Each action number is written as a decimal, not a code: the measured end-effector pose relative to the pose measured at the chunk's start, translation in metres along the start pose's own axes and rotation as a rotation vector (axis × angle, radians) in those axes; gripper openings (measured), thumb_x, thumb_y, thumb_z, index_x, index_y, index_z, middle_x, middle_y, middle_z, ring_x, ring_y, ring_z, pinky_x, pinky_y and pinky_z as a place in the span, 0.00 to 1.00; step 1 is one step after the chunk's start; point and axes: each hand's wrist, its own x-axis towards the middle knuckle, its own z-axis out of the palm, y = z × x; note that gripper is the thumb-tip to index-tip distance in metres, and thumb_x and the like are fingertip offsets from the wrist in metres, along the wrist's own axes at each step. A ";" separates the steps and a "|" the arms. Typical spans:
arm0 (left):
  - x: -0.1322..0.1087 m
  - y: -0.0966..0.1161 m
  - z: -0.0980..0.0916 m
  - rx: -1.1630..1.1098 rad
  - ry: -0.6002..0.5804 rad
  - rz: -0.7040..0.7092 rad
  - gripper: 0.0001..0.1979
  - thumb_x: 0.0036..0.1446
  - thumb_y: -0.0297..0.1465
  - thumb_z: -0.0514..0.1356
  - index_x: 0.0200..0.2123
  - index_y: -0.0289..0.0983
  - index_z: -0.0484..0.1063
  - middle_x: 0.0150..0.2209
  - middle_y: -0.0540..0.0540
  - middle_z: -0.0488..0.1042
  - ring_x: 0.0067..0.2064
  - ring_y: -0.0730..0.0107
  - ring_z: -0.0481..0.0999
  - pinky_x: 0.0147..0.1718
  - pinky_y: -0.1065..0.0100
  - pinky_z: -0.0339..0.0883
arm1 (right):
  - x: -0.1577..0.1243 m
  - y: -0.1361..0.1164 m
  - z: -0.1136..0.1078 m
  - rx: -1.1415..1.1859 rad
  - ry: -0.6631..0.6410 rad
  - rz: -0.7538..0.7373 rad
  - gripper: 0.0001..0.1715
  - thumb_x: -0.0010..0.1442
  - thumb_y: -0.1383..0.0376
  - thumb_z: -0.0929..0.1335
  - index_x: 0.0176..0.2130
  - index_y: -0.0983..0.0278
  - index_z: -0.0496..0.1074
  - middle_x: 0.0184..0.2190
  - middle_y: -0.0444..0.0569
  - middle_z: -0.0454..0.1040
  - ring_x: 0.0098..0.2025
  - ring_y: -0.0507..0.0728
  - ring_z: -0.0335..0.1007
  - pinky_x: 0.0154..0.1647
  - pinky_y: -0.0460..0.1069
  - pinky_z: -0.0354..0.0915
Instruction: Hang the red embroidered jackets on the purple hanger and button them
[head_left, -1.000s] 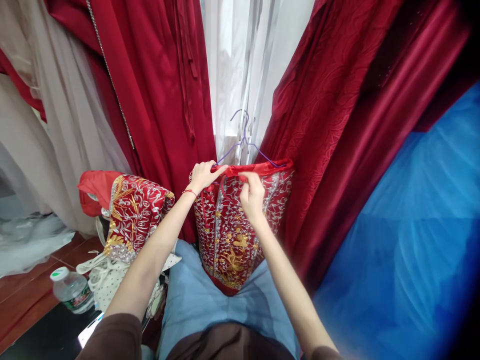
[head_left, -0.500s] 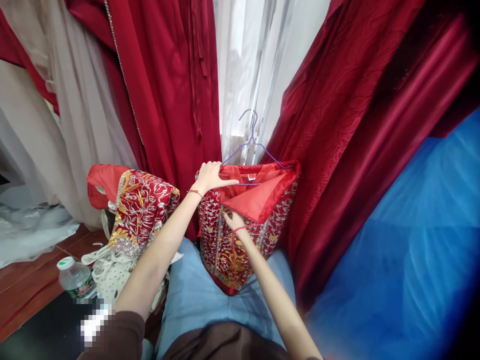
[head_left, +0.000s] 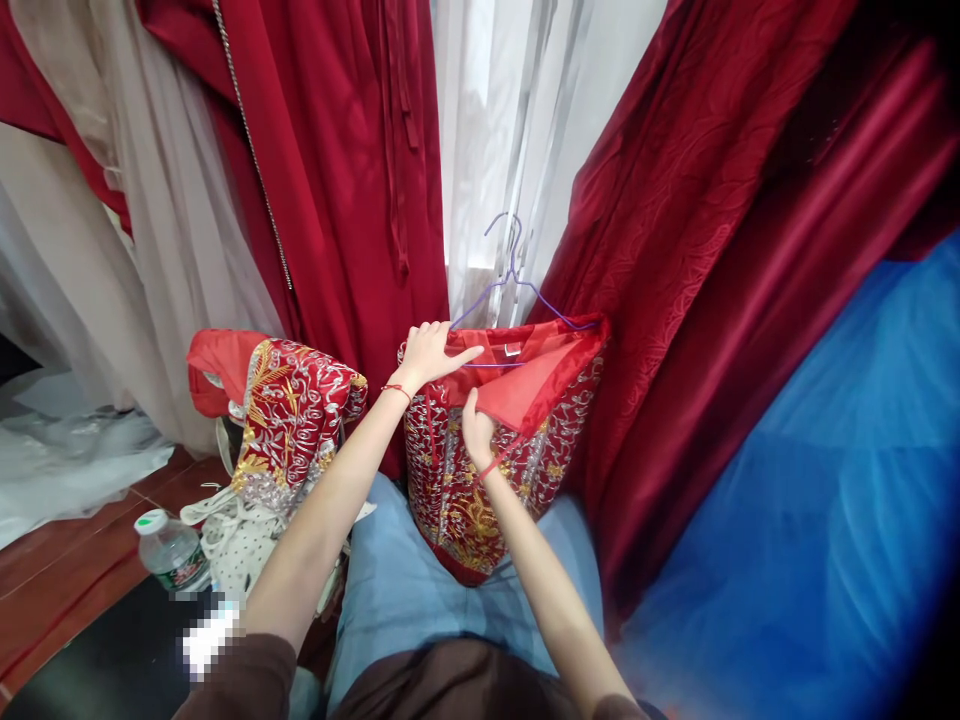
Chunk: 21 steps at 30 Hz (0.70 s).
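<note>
A red garment (head_left: 457, 490) embroidered in gold and silver hangs on a purple wire hanger (head_left: 517, 285) and rests on my lap. My left hand (head_left: 431, 352) grips its top edge at the left end of the hanger. My right hand (head_left: 477, 432) pinches the folded-down flap of plain red lining (head_left: 536, 385) and a thin red strap below it. The hanger's hook stands free in front of white curtain fabric.
A second embroidered red garment (head_left: 289, 415) lies heaped at my left over white laced fabric (head_left: 232, 525). A water bottle (head_left: 171, 553) stands on the floor. Dark red gowns (head_left: 690, 250) hang on both sides, blue tulle (head_left: 817, 500) at right, pale tulle (head_left: 67, 460) at left.
My right hand has come down from the top edge, folding the red lining flap forward and down. My left hand has kept its hold. The view has shifted slightly left.
</note>
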 end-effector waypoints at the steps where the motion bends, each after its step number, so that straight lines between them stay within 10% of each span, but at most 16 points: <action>1: -0.001 0.000 0.000 -0.011 0.001 -0.001 0.43 0.58 0.60 0.52 0.62 0.31 0.64 0.56 0.32 0.72 0.56 0.45 0.69 0.55 0.54 0.56 | 0.003 -0.005 -0.004 -0.052 -0.011 -0.043 0.30 0.70 0.53 0.52 0.42 0.67 0.74 0.38 0.63 0.78 0.47 0.67 0.75 0.51 0.57 0.68; 7: -0.003 0.003 -0.004 -0.048 -0.002 0.014 0.45 0.55 0.61 0.55 0.65 0.37 0.60 0.55 0.34 0.73 0.53 0.46 0.71 0.53 0.54 0.57 | 0.026 -0.036 -0.016 -0.331 -0.093 -0.292 0.30 0.66 0.63 0.56 0.64 0.68 0.59 0.57 0.68 0.65 0.40 0.64 0.76 0.37 0.56 0.70; 14: 0.008 0.021 0.008 -0.004 0.095 -0.242 0.33 0.57 0.61 0.52 0.44 0.36 0.75 0.41 0.34 0.79 0.48 0.45 0.74 0.49 0.55 0.58 | 0.029 -0.031 -0.038 -0.223 -0.226 -0.403 0.33 0.64 0.63 0.60 0.67 0.62 0.57 0.53 0.61 0.67 0.35 0.58 0.72 0.34 0.52 0.70; 21: 0.008 0.028 0.007 0.034 0.131 -0.295 0.32 0.60 0.59 0.51 0.41 0.37 0.76 0.40 0.36 0.80 0.47 0.49 0.76 0.49 0.57 0.59 | 0.000 0.017 -0.012 0.156 -0.136 -0.060 0.10 0.59 0.65 0.63 0.40 0.64 0.71 0.32 0.49 0.74 0.32 0.55 0.71 0.38 0.50 0.68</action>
